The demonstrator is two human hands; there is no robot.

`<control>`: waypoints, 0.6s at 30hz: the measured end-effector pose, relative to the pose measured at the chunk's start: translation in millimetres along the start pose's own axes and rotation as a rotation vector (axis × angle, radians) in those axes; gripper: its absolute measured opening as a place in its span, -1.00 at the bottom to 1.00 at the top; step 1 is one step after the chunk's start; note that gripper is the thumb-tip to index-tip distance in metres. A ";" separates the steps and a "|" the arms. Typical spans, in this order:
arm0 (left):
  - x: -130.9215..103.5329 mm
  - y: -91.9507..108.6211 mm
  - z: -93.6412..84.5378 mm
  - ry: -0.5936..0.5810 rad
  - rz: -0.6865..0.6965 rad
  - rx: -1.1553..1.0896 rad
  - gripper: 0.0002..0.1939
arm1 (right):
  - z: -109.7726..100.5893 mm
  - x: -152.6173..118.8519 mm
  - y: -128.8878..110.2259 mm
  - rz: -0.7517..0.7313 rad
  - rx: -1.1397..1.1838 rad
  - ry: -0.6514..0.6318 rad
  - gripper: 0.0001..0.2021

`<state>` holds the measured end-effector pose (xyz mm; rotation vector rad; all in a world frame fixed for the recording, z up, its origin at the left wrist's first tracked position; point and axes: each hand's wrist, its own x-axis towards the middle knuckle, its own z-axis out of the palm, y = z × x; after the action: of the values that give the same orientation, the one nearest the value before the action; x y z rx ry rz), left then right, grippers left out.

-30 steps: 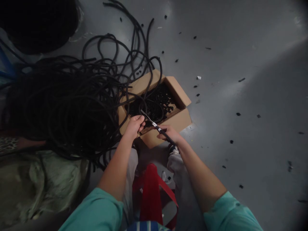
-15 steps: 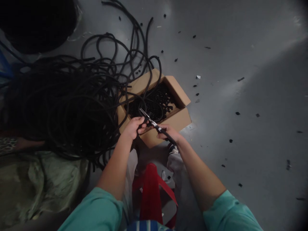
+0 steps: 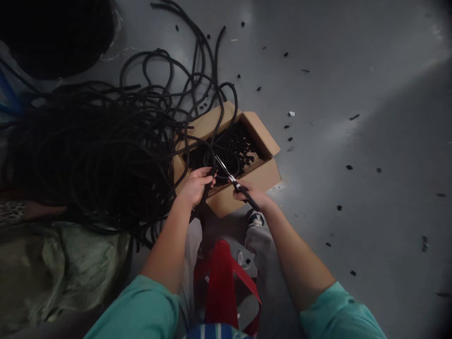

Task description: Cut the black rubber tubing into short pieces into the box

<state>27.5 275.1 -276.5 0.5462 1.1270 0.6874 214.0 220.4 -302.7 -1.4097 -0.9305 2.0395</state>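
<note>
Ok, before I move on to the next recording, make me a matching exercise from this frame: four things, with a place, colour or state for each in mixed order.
1. Scissors
2. Left hand
3. Cardboard box
4. Sleeves

A. Teal
B. In the right hand
C. Open, with small black pieces inside
D. Holding a black cord

Pairs: 1-B, 2-D, 3-C, 4-A

The right hand [image 3: 260, 194] hides part of the scissors [image 3: 231, 178].
</note>
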 end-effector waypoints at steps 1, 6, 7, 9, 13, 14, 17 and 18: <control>0.3 -0.2 -0.1 0.039 0.015 0.010 -0.75 | -1.8 0.4 0.5 -0.008 -0.005 -0.010 -0.38; 2.3 -2.5 -0.6 0.223 0.022 0.072 -0.75 | -6.1 0.9 3.5 0.004 -0.060 -0.066 -0.36; 2.7 -3.4 -0.5 0.233 0.022 0.080 -0.75 | -5.4 1.1 4.2 0.013 -0.077 -0.081 -0.37; 3.5 -5.8 0.5 0.235 0.032 0.100 -0.73 | -2.7 2.0 5.1 0.019 -0.099 -0.102 -0.37; 3.7 -11.0 4.7 0.194 0.026 0.137 -0.70 | 4.6 4.9 5.9 -0.019 -0.115 -0.085 -0.37; 3.5 -11.8 5.8 0.184 0.017 0.138 -0.70 | 5.8 5.4 6.0 -0.027 -0.119 -0.078 -0.38; 2.2 -11.8 8.1 0.162 0.005 0.147 -0.74 | 6.6 6.2 6.5 -0.045 -0.134 -0.066 -0.39; 1.8 -11.3 8.4 0.159 0.002 0.160 -0.76 | 6.2 6.2 6.6 -0.048 -0.137 -0.063 -0.39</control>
<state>38.3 268.4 -282.7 0.6362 1.3383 0.6546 205.9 218.9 -310.0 -1.3848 -1.1394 2.0285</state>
